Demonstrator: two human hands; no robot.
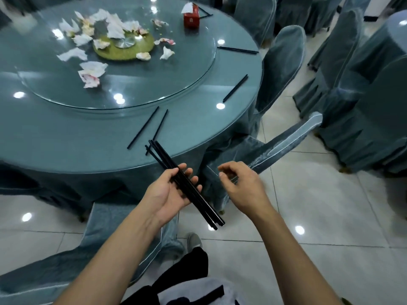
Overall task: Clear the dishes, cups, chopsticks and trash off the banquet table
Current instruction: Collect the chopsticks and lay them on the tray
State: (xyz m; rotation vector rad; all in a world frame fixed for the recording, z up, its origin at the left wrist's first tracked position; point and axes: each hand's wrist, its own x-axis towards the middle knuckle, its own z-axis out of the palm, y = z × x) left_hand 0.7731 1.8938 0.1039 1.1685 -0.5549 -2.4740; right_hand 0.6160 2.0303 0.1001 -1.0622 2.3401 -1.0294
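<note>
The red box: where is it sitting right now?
In the head view the red box stands at the far side of the glass turntable, right of the crumpled napkins.

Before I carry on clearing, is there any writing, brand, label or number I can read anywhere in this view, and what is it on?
No text can be read in this view.
Red tissue box on the glass turntable: a pale mark on its front face, too small and blurred to read.
Crumpled napkins: reddish stains only, no print.
Black chopsticks in the left hand: no visible marking.
</note>
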